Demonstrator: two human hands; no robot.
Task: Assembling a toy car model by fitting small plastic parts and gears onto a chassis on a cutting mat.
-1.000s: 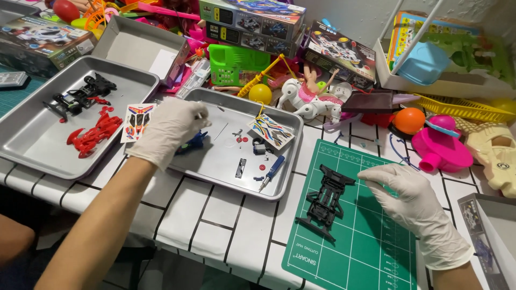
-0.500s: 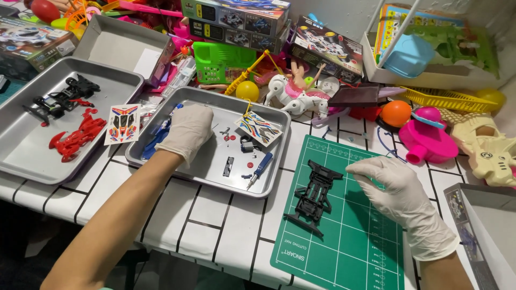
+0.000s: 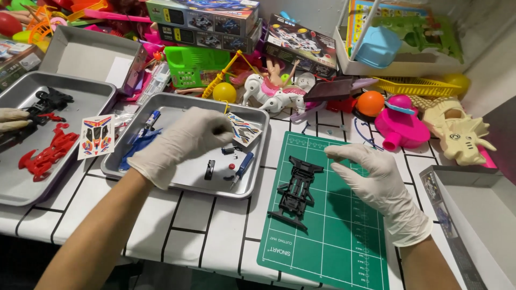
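We noted the left hand point(image 3: 185, 139), gloved white, hovering over the middle metal tray point(image 3: 177, 180) with its fingers curled in and thumb and forefinger pinched together; whether it held a small part in that pinch we could not tell. Just beyond its fingertips, toward the right, lay a sticker sheet point(image 3: 243, 129), and below that a small black piece point(image 3: 209, 169), a red bead-like part point(image 3: 231, 166) and a blue-handled screwdriver point(image 3: 242, 165). Blue plastic parts point(image 3: 138, 146) lay partly under the hand on its left side.

The right hand point(image 3: 376, 185), also gloved, hung above the green cutting mat point(image 3: 333, 247), fingers half open and bent, holding nothing we could see. The black toy car chassis point(image 3: 296, 190) lay on the mat just to the left of that hand, apart from it.

Far to the left of the left hand sat a second tray point(image 3: 16, 185) with red body parts point(image 3: 47, 153) and black chassis parts point(image 3: 49, 101); another gloved hand point(image 3: 12, 119) showed at the frame edge there. A loose sticker sheet point(image 3: 97, 137) lay between the two trays.
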